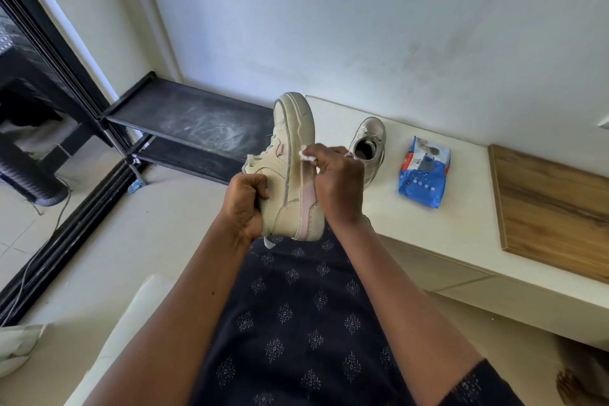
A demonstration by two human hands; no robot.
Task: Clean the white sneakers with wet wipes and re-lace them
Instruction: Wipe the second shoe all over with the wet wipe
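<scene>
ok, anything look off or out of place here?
Minor stuff. Black rack top shelf is smeared with whitish dust. Wall above the bench has grey smudges. What looks like a lace end dangles loose under the held sneaker. Nothing spilled.

1. The left grip is a tight fist, fingers curled round the near end of the sneaker.
2. The right grip pinches a wipe at its fingertips, pressed against the sneaker's sole edge.
3. Both bare forearms reach up from the near edge and converge mid-scene.
</scene>
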